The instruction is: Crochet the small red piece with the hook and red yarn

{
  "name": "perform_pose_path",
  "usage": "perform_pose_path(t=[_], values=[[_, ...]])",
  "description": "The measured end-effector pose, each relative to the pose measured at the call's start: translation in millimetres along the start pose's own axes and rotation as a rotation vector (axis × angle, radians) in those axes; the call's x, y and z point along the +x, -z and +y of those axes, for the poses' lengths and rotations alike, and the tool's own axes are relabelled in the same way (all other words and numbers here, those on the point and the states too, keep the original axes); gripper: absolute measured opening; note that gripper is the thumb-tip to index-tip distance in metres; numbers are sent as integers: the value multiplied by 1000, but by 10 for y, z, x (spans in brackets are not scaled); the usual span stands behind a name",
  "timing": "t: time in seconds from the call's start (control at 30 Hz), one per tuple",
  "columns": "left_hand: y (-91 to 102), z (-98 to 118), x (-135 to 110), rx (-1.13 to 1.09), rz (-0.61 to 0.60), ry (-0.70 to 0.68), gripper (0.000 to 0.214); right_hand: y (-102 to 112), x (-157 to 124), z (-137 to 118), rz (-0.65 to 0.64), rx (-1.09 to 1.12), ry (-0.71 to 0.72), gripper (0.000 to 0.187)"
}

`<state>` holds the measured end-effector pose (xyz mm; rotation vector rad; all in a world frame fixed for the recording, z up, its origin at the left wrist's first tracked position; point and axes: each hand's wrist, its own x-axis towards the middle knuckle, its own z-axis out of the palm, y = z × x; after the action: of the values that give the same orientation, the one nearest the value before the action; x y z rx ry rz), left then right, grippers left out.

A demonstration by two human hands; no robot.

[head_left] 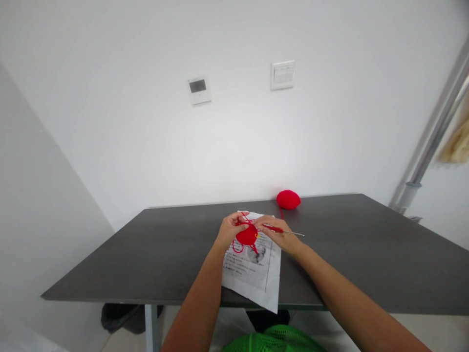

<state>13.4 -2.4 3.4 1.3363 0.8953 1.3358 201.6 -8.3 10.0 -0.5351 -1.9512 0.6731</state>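
A red crochet piece (246, 235) is held up over a printed sheet (252, 281) near the table's middle. My left hand (230, 228) pinches its upper left edge. At its upper right, my right hand (275, 230) has its fingertips on the yarn and work. A crochet hook (274, 228) with a red handle lies across that hand, its metal shaft pointing right. A small yellow ring (257, 235) sits at the piece's right edge. Loose red yarn (238, 248) loops below the piece. Fingertips hide part of the top edge.
A ball of red yarn (288, 200) rests at the back of the dark table (164, 254), against the white wall, with a strand trailing forward. The sheet hangs over the table's front edge. A black bin (124, 317) stands beneath on the left. A metal pipe (439, 127) runs at the right.
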Motion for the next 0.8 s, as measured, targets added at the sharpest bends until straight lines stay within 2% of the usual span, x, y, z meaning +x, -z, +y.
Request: perform_pose_path(t=[0.3,0.47,0.8], values=[[11,-16,4,77,-17,-59,40,-31,3,-35,-17,-47,13,19],[-4,9,4,263,-12,-185,32,-44,8,-33,-24,-104,42,18],[-63,66,-22,554,36,-388,28,-105,-2,-19,-76,-275,203,16]])
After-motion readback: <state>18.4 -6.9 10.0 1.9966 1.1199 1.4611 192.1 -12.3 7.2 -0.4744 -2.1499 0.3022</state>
